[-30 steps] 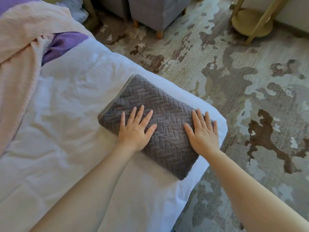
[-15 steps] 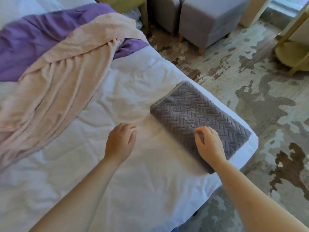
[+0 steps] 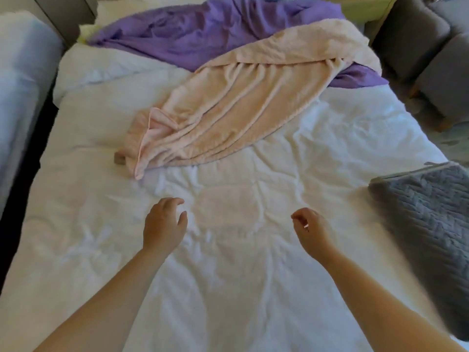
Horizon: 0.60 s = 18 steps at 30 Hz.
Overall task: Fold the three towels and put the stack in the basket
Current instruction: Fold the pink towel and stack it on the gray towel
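A folded grey towel (image 3: 429,224) with a herringbone weave lies at the bed's right edge. A pale pink towel (image 3: 228,115) lies unfolded and rumpled across the middle of the bed. Behind it and partly under it spreads a purple towel (image 3: 203,29). My left hand (image 3: 163,226) hovers over the white bedding with its fingers loosely curled and nothing in it. My right hand (image 3: 311,231) is also empty with curled fingers, well left of the grey towel. No basket is in view.
The white duvet (image 3: 228,288) covers the bed. A small brown object (image 3: 119,158) pokes out from under the pink towel's left end. Grey upholstered stools (image 3: 436,59) stand at the upper right beyond the bed. A pale blue surface (image 3: 20,85) runs along the left.
Both hands have come off the folded grey towel and moved left over bare bedding. The view has swung left, so the pink and purple towels now fill the middle.
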Available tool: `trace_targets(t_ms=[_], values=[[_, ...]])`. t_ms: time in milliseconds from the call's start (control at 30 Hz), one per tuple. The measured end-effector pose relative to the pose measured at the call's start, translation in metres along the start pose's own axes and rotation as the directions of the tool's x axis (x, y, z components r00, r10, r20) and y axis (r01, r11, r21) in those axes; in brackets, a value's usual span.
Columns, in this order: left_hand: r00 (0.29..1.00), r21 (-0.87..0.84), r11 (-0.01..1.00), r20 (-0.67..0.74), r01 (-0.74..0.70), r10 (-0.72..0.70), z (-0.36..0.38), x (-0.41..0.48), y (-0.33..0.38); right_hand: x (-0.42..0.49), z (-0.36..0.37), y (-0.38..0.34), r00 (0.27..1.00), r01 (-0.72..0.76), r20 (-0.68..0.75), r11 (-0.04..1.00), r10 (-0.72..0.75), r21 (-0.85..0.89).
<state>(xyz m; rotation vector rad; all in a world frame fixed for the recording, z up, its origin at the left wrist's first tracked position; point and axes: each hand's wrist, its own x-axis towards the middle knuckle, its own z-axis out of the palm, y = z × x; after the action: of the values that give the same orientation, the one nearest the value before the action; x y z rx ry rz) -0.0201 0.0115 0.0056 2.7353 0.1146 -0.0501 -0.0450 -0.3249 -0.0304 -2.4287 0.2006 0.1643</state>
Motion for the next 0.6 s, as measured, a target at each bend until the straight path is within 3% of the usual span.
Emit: trace_targets(t_ms=[133,367,600], values=[[0.996,0.015,0.997,-0.044,0.075,-0.075,-0.003,0.031,-0.026,0.048,0.023,-0.035,0.997,0.063,0.046,0.998,-0.062,-0.006],[0.997,0.052,0.998,-0.073,0.019,-0.015,0.015,0.109,-0.025,0.141,0.037,-0.067,0.989,0.139,0.053,0.99,-0.138,-0.02],[0.998,0.185,0.982,0.053,-0.038,0.029,0.052,0.187,-0.021,0.234,0.048,-0.065,0.985,0.175,0.054,0.94,-0.166,-0.293]])
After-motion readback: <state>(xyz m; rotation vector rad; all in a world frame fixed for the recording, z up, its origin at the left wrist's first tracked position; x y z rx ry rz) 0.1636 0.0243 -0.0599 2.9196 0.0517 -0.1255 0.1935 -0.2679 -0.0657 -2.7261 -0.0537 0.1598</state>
